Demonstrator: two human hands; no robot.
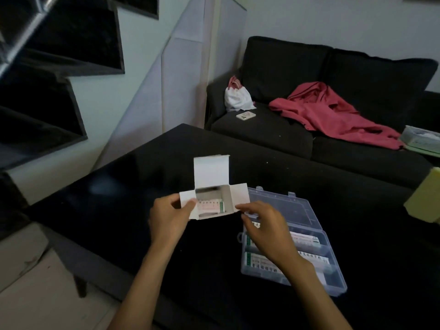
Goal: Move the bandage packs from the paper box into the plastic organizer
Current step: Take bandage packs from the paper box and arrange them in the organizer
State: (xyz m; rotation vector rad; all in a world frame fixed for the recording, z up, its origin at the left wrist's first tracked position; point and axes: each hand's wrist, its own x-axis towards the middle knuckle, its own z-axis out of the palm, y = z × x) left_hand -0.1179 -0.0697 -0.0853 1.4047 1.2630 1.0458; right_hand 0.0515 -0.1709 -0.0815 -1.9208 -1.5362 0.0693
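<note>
Bandage packs, white paper strips with green print [210, 206], lie inside the small white paper box [235, 198], flaps folded out, lid flap upright. The box sits on a glossy black table [119, 198]. Left hand [167, 216] grips the box's left flap, thumb on its edge near the top pack. Right hand [264, 225] hovers just right of the box, fingers loosely curled toward its right flap; contact cannot be told, nothing held. Right of the box lies the clear rectangular plastic organizer [333, 277], lid open flat behind it, more packs [307, 239] in its compartments. Beyond the box stands a dark grey fabric sofa [285, 67] carrying a crumpled red garment [333, 115], a white drawstring bag [238, 97] and a pale phone [246, 115]. Left of the box, black stair treads [59, 44] against a white wall. Light is dim.
</note>
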